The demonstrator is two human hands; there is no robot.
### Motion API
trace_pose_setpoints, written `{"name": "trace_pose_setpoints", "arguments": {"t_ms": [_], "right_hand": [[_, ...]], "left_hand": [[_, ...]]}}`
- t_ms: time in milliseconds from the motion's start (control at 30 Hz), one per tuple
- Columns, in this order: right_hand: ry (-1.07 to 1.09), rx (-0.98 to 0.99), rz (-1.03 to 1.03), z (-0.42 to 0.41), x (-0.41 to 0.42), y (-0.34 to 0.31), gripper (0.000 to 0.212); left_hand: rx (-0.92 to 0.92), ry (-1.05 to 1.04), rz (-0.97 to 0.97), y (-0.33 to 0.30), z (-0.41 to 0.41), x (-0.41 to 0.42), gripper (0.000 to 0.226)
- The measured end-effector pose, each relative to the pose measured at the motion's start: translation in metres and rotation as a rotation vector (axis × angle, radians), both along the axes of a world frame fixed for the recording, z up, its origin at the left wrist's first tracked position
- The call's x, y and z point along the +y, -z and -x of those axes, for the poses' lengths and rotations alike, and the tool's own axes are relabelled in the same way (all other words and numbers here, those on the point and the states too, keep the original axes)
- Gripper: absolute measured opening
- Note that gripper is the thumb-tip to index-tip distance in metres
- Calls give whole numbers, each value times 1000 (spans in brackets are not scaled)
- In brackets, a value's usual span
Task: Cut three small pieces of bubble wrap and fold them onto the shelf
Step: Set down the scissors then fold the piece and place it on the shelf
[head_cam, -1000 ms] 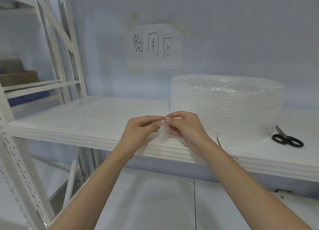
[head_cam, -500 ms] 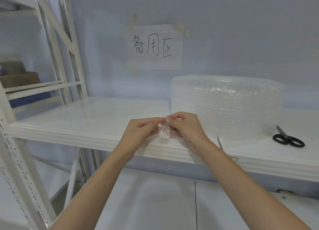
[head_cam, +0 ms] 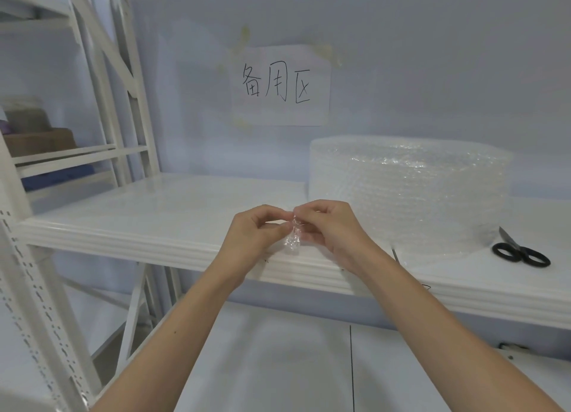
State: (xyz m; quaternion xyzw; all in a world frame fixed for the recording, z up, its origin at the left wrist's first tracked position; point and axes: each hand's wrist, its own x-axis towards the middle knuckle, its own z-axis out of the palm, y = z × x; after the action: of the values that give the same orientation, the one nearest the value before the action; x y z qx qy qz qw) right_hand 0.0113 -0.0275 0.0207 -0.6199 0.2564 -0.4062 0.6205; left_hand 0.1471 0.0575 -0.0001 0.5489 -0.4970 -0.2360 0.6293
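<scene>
A small clear piece of bubble wrap hangs between my two hands, just above the front edge of the white shelf. My left hand pinches its left side and my right hand pinches its top right, fingers curled. Behind my right hand a big roll of bubble wrap stands on the shelf. Black-handled scissors lie shut to the right of the roll.
A paper sign with handwritten characters is taped to the wall above the shelf. White rack uprights rise at the left, with boxes on a neighbouring shelf. A lower white shelf lies beneath my arms.
The small piece has unfolded slightly and now hangs lower between my fingers. Both hands stay at the same spot over the shelf edge.
</scene>
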Motion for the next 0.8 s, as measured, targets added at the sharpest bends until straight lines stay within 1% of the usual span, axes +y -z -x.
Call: {"name": "trace_pose_setpoints", "arguments": {"t_ms": [67,133,167,233,333,433,567,667,800], "right_hand": [[5,-23,-5,-4,-4,0,11],[-19,-58,-27,-9,-7,-1,14],[-39,-72,-38,-12,-8,-2,15],[-73,-89,-49,-21,-10,-3,14],[-70,-70,-30,-38,-14,-3,14],[-34,0,7,-55,-20,-1,19],[-55,83,50,-73,-26,0,16],[-51,169,113,-86,-31,-3,14],[-72,215,141,-103,-32,-4,18]], "left_hand": [[69,25,1,0,-4,0,18],[144,62,-54,-1,-9,1,28],[146,68,-91,-2,-11,2,31],[109,52,-143,-6,-18,3,27],[45,-34,-141,-11,-31,5,10],[-22,-131,-179,-14,-46,7,10],[-154,-265,-246,-16,-61,7,6],[-234,-333,-290,-15,-69,6,11],[-187,-328,-319,-13,-76,7,19]]}}
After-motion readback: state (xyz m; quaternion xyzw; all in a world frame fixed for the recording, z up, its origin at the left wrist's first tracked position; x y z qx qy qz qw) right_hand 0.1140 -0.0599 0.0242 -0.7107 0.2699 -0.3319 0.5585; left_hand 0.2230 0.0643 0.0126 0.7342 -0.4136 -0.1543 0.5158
